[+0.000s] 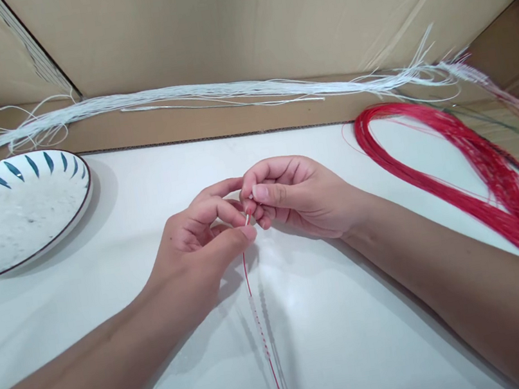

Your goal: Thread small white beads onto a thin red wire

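Red thread, one strand with a white tip, runs from the centre of the frame down to the bottom edge, strung with small clear beads too fine to count. Two hands meet at the centre: the left hand pinches the thread near its tip, its forearm slanting up from lower left; the right hand, fingers curled, closes thumb and forefinger together, anything between them too small to tell. On the white counter sit one oval plate, left, and one red cord bundle, right. One white cord bundle crosses above.
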### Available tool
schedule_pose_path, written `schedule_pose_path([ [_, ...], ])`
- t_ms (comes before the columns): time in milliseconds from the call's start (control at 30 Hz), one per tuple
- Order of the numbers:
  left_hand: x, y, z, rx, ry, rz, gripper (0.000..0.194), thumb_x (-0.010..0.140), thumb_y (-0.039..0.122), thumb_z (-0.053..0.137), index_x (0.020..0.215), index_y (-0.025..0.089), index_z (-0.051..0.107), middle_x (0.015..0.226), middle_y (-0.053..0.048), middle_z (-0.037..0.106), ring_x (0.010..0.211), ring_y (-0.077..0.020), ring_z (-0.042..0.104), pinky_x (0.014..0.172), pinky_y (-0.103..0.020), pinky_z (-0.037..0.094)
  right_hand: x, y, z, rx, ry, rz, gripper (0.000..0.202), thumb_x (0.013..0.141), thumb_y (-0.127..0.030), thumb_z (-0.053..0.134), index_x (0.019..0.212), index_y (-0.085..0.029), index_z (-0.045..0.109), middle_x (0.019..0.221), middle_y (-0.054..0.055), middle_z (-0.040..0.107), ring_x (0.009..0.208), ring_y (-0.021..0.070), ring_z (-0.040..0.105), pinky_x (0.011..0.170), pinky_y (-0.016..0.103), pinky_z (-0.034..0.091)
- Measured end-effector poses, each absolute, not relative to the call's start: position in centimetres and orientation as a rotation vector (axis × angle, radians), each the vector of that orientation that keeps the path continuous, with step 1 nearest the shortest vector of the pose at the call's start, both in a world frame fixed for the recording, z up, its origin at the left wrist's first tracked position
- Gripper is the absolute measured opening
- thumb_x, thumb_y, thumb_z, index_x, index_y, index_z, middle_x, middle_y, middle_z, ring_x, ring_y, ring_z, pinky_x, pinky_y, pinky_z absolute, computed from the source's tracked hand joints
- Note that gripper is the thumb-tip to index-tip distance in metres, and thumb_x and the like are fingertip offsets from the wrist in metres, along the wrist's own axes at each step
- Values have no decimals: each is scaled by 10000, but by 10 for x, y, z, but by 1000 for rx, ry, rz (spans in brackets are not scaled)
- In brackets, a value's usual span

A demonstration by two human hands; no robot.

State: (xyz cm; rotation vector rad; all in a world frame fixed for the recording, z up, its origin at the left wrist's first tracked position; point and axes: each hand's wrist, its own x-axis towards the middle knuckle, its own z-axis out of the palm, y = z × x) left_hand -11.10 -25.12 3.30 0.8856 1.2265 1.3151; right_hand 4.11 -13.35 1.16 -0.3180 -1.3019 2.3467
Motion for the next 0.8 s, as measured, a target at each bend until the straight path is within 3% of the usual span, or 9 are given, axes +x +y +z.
schedule_pose_path([
  [267,-111,-252,32,864,1192,1324,192,779,126,762,617,216,711,1268,-23,655,1079,-222,638,700,-303,504,40,-134,12,-288,-1302,2352,117,847,-189,850,876,-114,764,795,12,756,693,69,703,683,166,586],
  [533,-110,-250,32,899,1194,1337,181,794,127,752,638,216,723,1278,-37,679,1104,-232,643,777,-324,517,41,-135,13,-304,-1308,2343,120,852,-212,848,909,-129,783,813,10,762,720,71,710,706,165,588],
  [700,-111,-251,31,891,1207,1327,179,787,123,756,636,211,716,1374,3,647,966,-190,680,773,-338,523,42,-135,13,-323,-1308,2333,141,834,-233,865,882,-133,778,796,4,751,710,71,698,685,166,580],
  [800,-111,-251,30,911,1190,1321,175,797,127,756,648,211,720,1371,1,648,994,-196,680,774,-333,522,42,-135,12,-298,-1316,2336,144,830,-224,868,884,-133,771,790,3,750,694,73,695,690,182,579],
])
